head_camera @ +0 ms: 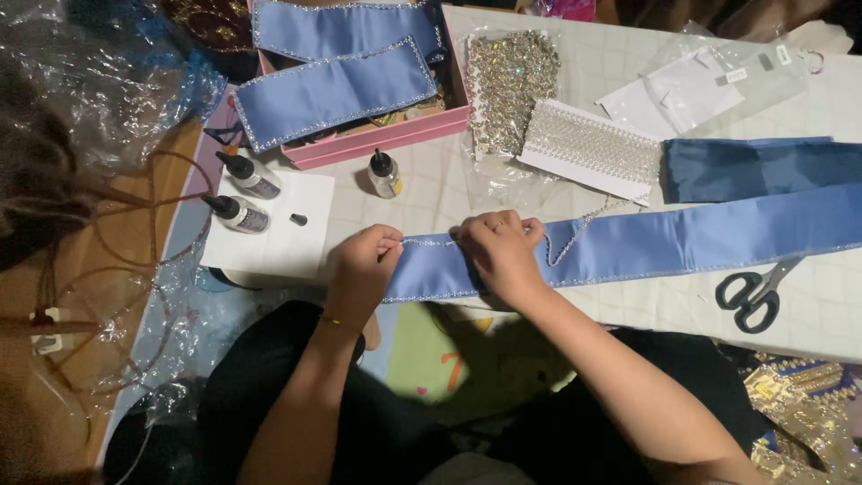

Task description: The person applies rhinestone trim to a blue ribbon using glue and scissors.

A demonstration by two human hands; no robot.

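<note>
A long blue satin band [682,238] with sparkling trim along its lower edge lies across the white quilted table [826,305]. My left hand [364,262] pinches the band's left end together with a thin rhinestone chain [575,229]. My right hand [498,247] presses the chain down along the band's upper edge, fingers curled over it. The chain's loose part runs up and to the right towards a white card of rhinestone rows [593,148].
Black scissors [754,292] lie at the right. Three glue bottles [247,175] [235,214] [384,173] and a black cap [298,219] stand near a white sheet [278,238]. A pink box [377,144] holds finished blue bands; a darker blue band [763,166] lies behind.
</note>
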